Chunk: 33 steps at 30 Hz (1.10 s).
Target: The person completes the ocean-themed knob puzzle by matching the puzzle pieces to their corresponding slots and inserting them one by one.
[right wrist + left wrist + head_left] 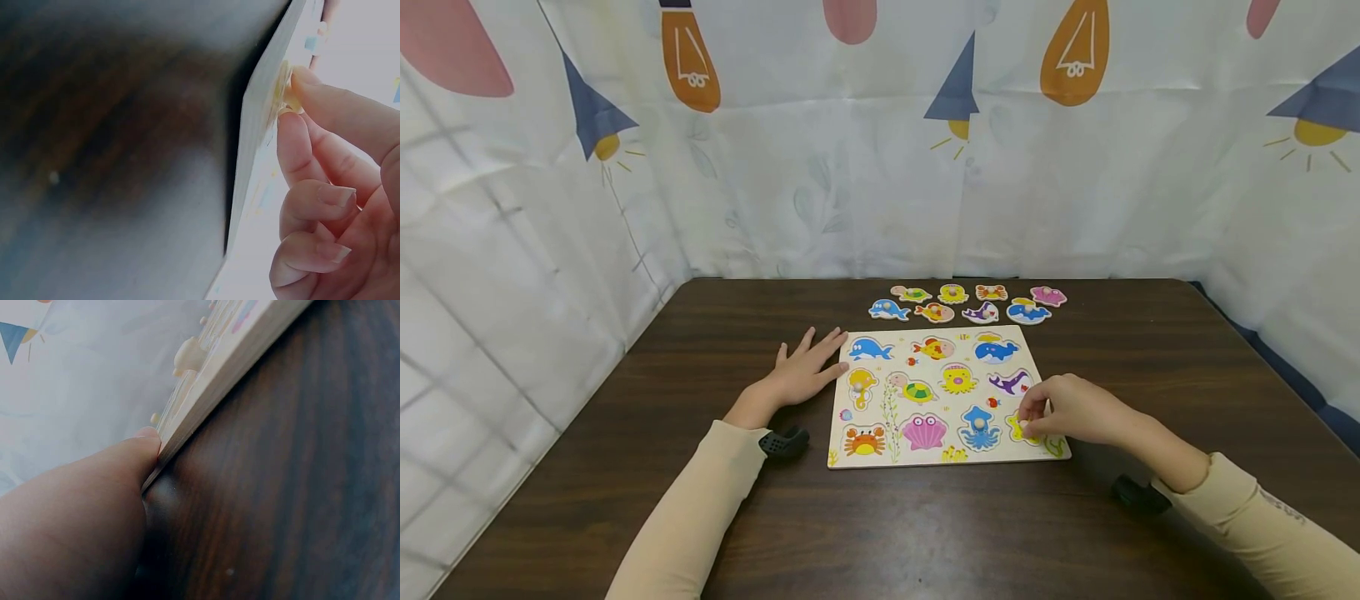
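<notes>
A wooden sea-animal puzzle board (887, 460) lies flat on the table. My right hand (1071, 408) is at its lower right corner, thumb and forefinger pinching the knob of a yellow starfish piece (1017, 431), mostly covered by the fingers. In the right wrist view the pale knob (291, 100) sits between the fingertips, close against the board. My left hand (801, 373) rests spread at the board's left edge, its thumb (147, 440) touching the side. A yellow seahorse piece (860, 396) and a blue squid piece (977, 439), both with knobs, sit in their recesses.
Behind the board lie several loose pieces in two rows, among them a turtle (916, 295), a crab (992, 292), a dolphin (887, 309) and a whale (1028, 312). A patterned curtain (880, 225) hangs behind the dark wooden table (880, 533).
</notes>
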### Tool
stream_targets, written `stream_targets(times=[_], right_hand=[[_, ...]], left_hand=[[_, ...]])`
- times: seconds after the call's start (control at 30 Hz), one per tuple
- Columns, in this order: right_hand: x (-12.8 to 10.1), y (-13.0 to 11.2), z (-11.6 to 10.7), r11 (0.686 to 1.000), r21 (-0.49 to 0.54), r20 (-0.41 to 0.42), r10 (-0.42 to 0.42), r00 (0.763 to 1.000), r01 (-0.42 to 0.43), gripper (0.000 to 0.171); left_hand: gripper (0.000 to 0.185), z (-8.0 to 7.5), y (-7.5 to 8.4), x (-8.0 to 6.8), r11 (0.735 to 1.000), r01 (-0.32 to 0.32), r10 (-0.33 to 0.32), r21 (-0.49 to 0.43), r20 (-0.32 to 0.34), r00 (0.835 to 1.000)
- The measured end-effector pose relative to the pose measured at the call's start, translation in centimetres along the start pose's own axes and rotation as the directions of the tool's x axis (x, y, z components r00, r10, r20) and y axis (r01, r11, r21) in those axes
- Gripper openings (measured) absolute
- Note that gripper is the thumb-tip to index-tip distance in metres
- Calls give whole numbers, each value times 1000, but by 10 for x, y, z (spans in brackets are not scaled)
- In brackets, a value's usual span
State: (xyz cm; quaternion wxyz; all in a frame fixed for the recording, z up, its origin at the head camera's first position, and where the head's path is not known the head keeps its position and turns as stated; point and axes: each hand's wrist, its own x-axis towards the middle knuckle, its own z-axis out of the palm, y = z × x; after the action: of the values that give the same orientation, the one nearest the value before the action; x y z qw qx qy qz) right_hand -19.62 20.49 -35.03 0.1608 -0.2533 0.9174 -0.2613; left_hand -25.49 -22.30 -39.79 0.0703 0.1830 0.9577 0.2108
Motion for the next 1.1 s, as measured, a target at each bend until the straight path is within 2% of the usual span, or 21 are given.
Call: stream_targets(times=[0.33,0.63,0.9,1.1], right_hand=[[2,7,-2,999,42,21,-18,1000,17,5],[2,10,-11,998,55,33,-46,998,44,10],[2,9,-29,999,26,-49,-39,998,41,10],[4,8,-50,999,-31,-166,-28,986,23,18]], left_hand=[[69,0,0,0,1000,14,-13,-4,5,1000],[72,0,0,-1,1000,-7,7,-11,-5,1000],[72,1,-2,1,1000,7,-6,-6,19,1000],[71,-1,0,-1,1000,2,-1,-11,13,1000]])
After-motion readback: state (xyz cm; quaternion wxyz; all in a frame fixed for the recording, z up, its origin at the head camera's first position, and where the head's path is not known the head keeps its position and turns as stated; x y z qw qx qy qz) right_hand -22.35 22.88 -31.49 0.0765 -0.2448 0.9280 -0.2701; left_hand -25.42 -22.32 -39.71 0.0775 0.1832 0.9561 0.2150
